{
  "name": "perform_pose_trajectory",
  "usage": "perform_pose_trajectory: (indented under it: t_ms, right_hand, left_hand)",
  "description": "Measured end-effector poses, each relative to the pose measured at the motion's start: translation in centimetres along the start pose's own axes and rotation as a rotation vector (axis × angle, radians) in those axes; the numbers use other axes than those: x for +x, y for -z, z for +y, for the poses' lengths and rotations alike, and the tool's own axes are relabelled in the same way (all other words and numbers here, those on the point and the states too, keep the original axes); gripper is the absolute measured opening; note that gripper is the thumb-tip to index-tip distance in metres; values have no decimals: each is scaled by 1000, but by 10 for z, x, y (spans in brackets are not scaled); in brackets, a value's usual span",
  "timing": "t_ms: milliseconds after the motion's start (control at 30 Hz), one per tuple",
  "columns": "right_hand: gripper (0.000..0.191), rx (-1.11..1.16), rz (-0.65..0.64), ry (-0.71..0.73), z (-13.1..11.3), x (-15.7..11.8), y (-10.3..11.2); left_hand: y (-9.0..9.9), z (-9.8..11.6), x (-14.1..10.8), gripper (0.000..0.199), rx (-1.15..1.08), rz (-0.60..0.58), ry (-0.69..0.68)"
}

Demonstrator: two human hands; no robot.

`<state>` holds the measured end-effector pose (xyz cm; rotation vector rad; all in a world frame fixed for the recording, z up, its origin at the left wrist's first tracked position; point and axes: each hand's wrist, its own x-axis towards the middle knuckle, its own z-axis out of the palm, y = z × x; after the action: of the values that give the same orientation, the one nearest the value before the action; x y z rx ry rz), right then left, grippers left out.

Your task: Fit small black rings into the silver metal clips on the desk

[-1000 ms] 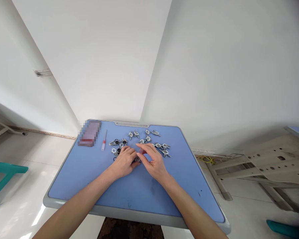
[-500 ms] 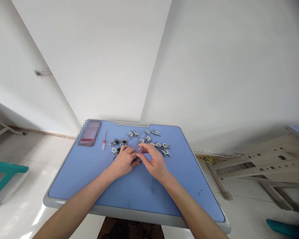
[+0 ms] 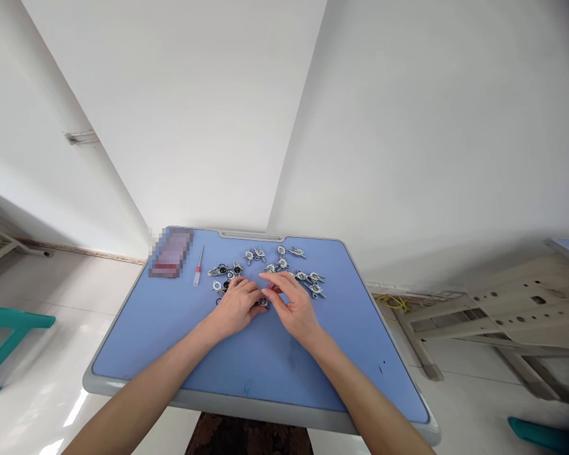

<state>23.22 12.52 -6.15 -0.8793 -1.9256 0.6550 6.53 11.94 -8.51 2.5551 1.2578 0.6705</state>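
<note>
On the blue tabletop [image 3: 171,341], my left hand [image 3: 238,306] is closed over a small metal flanged fitting [image 3: 263,303], mostly hidden under its fingers. My right hand [image 3: 294,303] pinches a screwdriver [image 3: 269,285] just above that fitting; only part of its clear, pinkish handle shows. Its tip is hidden. Left of my left hand lie black-centred metal fittings [image 3: 222,270] and a flat oval metal plate [image 3: 217,285]. Several metal fittings with protruding pins [image 3: 315,278] are scattered beyond and right of my right hand.
A second screwdriver [image 3: 198,268] with a clear handle and red collar lies at the left. Beside it is a blurred-out flat object [image 3: 171,253]. The white wall [image 3: 208,126] rises behind the table. Green stools [image 3: 14,319] stand at the sides.
My right hand has shifted very slightly and its fingers have turned a little around the handle. My left hand stays in place.
</note>
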Motion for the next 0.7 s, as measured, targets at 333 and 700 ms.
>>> perform_pose_trajectory:
  t_ms: [333,700]
  right_hand:
    - [24,53,3,-23,-3,-1,1]
    - [30,75,-30,-74,-1,-2,1]
  left_hand:
    - [2,0,0,14,22,-9,-8]
    - [2,-1,0,14,15,-15,-10]
